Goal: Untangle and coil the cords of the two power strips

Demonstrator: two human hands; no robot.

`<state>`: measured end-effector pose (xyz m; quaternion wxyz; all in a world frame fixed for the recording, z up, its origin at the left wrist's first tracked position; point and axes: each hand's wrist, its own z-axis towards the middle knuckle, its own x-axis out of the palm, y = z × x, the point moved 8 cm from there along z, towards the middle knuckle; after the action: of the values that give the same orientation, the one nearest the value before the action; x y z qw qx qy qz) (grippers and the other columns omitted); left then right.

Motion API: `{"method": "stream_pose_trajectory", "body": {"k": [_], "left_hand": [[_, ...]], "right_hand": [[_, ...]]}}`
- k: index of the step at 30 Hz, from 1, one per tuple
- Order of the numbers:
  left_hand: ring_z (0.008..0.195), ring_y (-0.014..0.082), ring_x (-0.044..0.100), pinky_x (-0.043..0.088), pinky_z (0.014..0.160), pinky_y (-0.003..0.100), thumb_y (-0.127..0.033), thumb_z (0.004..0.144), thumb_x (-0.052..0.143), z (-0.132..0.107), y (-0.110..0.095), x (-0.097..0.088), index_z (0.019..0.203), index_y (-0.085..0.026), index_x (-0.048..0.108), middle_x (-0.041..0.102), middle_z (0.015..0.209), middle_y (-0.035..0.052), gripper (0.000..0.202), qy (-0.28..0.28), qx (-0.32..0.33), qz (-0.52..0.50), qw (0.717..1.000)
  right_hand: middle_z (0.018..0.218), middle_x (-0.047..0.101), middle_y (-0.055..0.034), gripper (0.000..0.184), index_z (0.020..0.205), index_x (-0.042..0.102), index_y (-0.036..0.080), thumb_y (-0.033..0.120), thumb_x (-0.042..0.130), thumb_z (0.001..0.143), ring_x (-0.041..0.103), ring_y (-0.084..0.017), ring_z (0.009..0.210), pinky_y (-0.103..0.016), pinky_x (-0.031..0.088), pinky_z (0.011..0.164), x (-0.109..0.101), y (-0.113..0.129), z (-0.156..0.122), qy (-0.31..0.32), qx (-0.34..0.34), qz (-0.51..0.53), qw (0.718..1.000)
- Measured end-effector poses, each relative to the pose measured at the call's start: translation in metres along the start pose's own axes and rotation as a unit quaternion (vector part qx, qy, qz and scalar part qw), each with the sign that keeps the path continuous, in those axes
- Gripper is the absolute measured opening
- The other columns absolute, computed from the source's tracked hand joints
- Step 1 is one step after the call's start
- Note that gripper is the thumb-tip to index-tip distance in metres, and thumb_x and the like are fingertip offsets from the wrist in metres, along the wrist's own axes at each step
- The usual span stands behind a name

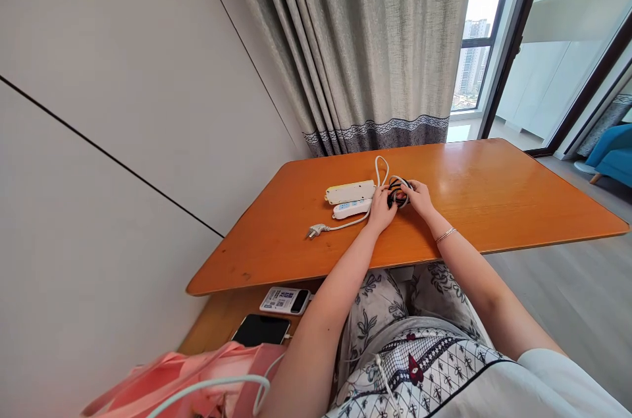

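My left hand [381, 209] and my right hand [419, 198] meet around a bundle of coiled black cable [397, 197], fingers closed on it from both sides. Beside my left hand lie two power strips: a cream one [349, 192] farther back and a white one [348, 209] with blue-marked sockets nearer me. A white cord [382, 166] loops up behind my left hand. Another runs left along the tabletop to a plug [316, 230] with metal prongs. My fingers partly hide the bundle.
The orange-brown wooden table [494, 201] has rounded corners. On a lower surface at left are a phone [261, 330], a white device with a dark screen [285, 300] and a pink bag [182, 378] with a pale cable. A grey curtain [380, 43] hangs behind the table.
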<state>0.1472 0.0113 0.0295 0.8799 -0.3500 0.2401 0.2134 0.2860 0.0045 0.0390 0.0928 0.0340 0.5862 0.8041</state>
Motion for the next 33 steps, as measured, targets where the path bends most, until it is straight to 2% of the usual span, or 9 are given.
{"method": "stream_pose_trajectory", "body": {"k": [6, 10, 15, 19, 22, 25, 28, 31, 33], "left_hand": [[0.125, 0.0278, 0.055, 0.047, 0.107, 0.049, -0.002, 0.071, 0.057, -0.003, -0.012, -0.001, 0.090, -0.019, 0.062, 0.053, 0.134, 0.0133, 0.026, 0.041, 0.048, -0.010, 0.998], [0.118, 0.0218, 0.061, 0.048, 0.107, 0.045, 0.004, 0.070, 0.046, -0.004, -0.020, -0.003, 0.100, -0.020, 0.068, 0.053, 0.140, 0.0105, 0.044, 0.069, 0.079, -0.026, 0.994], [0.122, 0.0227, 0.060, 0.050, 0.105, 0.046, -0.005, 0.083, 0.047, -0.003, -0.018, -0.008, 0.103, -0.021, 0.065, 0.058, 0.136, 0.0110, 0.032, 0.048, 0.053, -0.039, 0.997], [0.120, 0.0258, 0.061, 0.050, 0.103, 0.048, -0.012, 0.082, 0.055, -0.004, -0.014, -0.005, 0.119, -0.021, 0.055, 0.064, 0.128, 0.0125, 0.038, 0.054, 0.034, -0.033, 0.997], [0.116, 0.0297, 0.062, 0.048, 0.104, 0.052, -0.010, 0.080, 0.057, -0.004, -0.011, -0.001, 0.122, -0.019, 0.053, 0.066, 0.121, 0.0141, 0.044, 0.068, 0.030, 0.015, 0.997], [0.118, 0.0310, 0.060, 0.046, 0.106, 0.052, -0.004, 0.076, 0.056, -0.003, -0.014, 0.000, 0.116, -0.018, 0.056, 0.066, 0.121, 0.0147, 0.042, 0.067, 0.051, 0.048, 0.995], [0.118, 0.0305, 0.059, 0.045, 0.106, 0.051, -0.004, 0.076, 0.056, -0.001, -0.017, -0.004, 0.108, -0.021, 0.059, 0.066, 0.119, 0.0124, 0.036, 0.056, 0.062, 0.057, 0.995], [0.108, 0.0313, 0.062, 0.049, 0.100, 0.052, -0.008, 0.080, 0.057, 0.000, -0.010, -0.011, 0.103, -0.022, 0.058, 0.067, 0.107, 0.0118, 0.027, 0.036, 0.025, 0.061, 0.997], [0.107, 0.0316, 0.061, 0.049, 0.099, 0.052, -0.008, 0.079, 0.057, 0.001, -0.003, -0.018, 0.105, -0.022, 0.057, 0.066, 0.105, 0.0119, 0.029, 0.009, -0.005, 0.061, 0.998]], "right_hand": [[0.081, 0.071, -0.0049, 0.050, 0.094, 0.068, 0.016, 0.058, 0.073, 0.067, 0.065, -0.018, 0.071, -0.031, 0.052, 0.069, -0.008, -0.003, 0.003, -0.019, 0.021, 0.071, 0.997], [0.073, 0.066, -0.0015, 0.049, 0.082, 0.068, 0.016, 0.059, 0.078, 0.062, 0.059, -0.015, 0.068, -0.027, 0.047, 0.065, -0.015, -0.005, 0.006, -0.031, 0.032, 0.078, 0.996], [0.068, 0.065, -0.0028, 0.059, 0.085, 0.067, 0.017, 0.075, 0.059, 0.074, 0.055, -0.014, 0.056, -0.026, 0.041, 0.050, -0.011, -0.010, 0.009, -0.010, 0.080, 0.145, 0.986], [0.087, 0.072, -0.0054, 0.054, 0.095, 0.066, 0.018, 0.061, 0.077, 0.064, 0.062, -0.015, 0.066, -0.025, 0.047, 0.057, 0.005, -0.003, 0.001, 0.065, 0.091, 0.228, 0.967], [0.088, 0.072, -0.0032, 0.054, 0.102, 0.066, 0.019, 0.048, 0.084, 0.060, 0.064, -0.016, 0.071, -0.025, 0.048, 0.060, 0.012, 0.005, -0.005, 0.107, 0.065, 0.203, 0.971], [0.088, 0.072, -0.0030, 0.051, 0.104, 0.067, 0.018, 0.044, 0.082, 0.063, 0.064, -0.016, 0.074, -0.026, 0.050, 0.065, 0.016, 0.011, -0.008, 0.128, 0.029, 0.171, 0.977], [0.095, 0.073, -0.0051, 0.052, 0.109, 0.066, 0.018, 0.041, 0.081, 0.065, 0.066, -0.019, 0.084, -0.031, 0.053, 0.077, 0.009, 0.016, -0.004, 0.089, -0.025, 0.149, 0.984], [0.111, 0.072, -0.0099, 0.050, 0.118, 0.062, 0.019, 0.040, 0.072, 0.073, 0.066, -0.022, 0.102, -0.037, 0.052, 0.091, -0.010, 0.019, 0.001, 0.005, -0.075, 0.121, 0.990], [0.124, 0.067, -0.0132, 0.048, 0.125, 0.058, 0.019, 0.036, 0.063, 0.080, 0.063, -0.023, 0.114, -0.039, 0.051, 0.096, -0.026, 0.018, 0.004, -0.060, -0.098, 0.099, 0.988]]}}
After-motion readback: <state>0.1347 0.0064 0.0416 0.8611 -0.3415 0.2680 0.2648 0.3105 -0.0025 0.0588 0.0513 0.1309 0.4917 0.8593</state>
